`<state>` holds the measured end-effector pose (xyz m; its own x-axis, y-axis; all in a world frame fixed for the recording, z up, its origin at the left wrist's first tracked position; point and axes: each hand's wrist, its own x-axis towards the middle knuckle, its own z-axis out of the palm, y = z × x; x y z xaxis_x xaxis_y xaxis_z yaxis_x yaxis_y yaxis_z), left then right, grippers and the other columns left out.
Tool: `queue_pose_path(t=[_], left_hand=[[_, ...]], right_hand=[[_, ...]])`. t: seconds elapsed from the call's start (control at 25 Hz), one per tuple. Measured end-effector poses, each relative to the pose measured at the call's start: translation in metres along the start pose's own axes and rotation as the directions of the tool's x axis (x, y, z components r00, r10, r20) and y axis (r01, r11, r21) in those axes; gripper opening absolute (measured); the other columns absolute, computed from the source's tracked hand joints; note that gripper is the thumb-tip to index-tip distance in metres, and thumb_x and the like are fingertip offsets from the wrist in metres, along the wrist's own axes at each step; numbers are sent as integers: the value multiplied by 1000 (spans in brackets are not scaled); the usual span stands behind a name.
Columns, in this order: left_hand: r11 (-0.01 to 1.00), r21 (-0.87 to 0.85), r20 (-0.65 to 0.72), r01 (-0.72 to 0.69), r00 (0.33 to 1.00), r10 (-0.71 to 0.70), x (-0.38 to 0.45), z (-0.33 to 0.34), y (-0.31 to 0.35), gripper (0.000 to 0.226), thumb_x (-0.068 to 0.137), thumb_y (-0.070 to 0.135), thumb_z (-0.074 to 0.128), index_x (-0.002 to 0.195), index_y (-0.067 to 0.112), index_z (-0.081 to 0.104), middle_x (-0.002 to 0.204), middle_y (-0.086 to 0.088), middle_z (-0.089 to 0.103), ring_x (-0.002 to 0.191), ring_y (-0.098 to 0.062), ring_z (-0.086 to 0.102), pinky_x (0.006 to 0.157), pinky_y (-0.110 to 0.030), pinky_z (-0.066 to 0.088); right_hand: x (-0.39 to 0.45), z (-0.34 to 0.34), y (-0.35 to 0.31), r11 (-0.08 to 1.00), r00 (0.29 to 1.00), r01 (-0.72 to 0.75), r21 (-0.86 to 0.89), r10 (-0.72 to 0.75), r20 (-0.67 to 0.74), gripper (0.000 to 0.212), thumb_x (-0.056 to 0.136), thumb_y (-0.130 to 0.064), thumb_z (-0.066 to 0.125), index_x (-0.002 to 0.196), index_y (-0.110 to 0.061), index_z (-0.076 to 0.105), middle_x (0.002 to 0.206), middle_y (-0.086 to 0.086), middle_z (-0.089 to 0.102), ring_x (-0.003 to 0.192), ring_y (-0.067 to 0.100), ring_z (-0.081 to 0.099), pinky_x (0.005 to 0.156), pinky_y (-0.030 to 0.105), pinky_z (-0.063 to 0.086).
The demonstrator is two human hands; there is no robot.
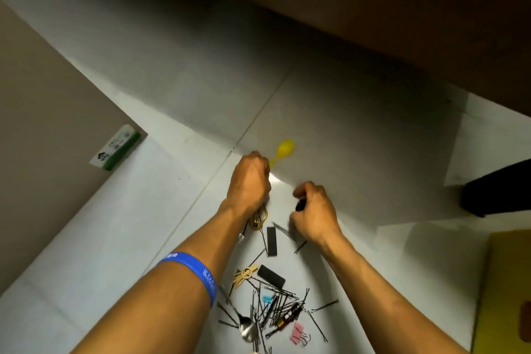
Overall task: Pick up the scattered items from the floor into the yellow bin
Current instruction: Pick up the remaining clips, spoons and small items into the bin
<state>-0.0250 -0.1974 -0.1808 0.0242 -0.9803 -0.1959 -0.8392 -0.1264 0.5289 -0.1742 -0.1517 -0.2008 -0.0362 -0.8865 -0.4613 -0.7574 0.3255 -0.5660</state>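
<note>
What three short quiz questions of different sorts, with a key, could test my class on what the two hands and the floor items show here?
1. True or false: the left hand grips the yellow spoon by its handle.
2. Which hand holds a small black object? A) left B) right C) neither
3. Fill in: the pink binder clip lies on the floor next to a pile of black ____.

Key
1. True; the spoon's bowl sticks out beyond the fingers.
2. B, the right hand.
3. Hairpins, lying with a metal spoon nearer the camera than both hands.
</note>
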Motion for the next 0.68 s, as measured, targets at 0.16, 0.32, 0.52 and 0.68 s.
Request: queue_pose_path(t=[0.16, 0.32, 0.52, 0.68], left_hand=[[981, -127, 98, 148, 986, -136, -35, -9, -6, 38, 79, -8, 62, 108, 16, 55, 102, 3, 48, 87, -19, 55, 69, -29, 50], [921, -221, 52, 321, 947, -318, -73, -23, -18, 11, 85, 9, 57, 91, 18, 58, 77, 6, 59, 74, -18, 58, 55, -24, 41], [941, 16, -45, 339, 940, -338, -131, -25, -54, 16, 89, 36, 54, 83, 22, 48, 89, 2, 52, 70, -13, 47, 55, -23, 32], [952, 172, 94, 254, 958, -272, -154, -7, -74, 55, 77, 55, 65, 121, 27, 44, 109, 3, 40, 104, -20, 44, 75, -30, 38]], right_hand=[[-24, -2, 11, 997, 997, -78, 25, 79, -22, 37, 73, 4, 65, 97, -23, 58, 101, -1, 53, 89, 19, 54, 70, 24, 41], [-47, -9, 21, 940, 981, -151, 306, 181, -70, 36, 73, 12, 63, 84, -23, 60, 85, -1, 55, 74, 15, 54, 57, 18, 39], [-66, -7, 0, 323, 894, -406, 855, 334, 299, 57, 64, 23, 36, 101, -6, 69, 95, 13, 53, 73, 22, 52, 54, 29, 51], [-88, 6, -10, 380, 875, -441, 813, 383, 296, 45, 57, 13, 40, 85, -6, 70, 93, 11, 62, 73, 20, 56, 52, 28, 44]])
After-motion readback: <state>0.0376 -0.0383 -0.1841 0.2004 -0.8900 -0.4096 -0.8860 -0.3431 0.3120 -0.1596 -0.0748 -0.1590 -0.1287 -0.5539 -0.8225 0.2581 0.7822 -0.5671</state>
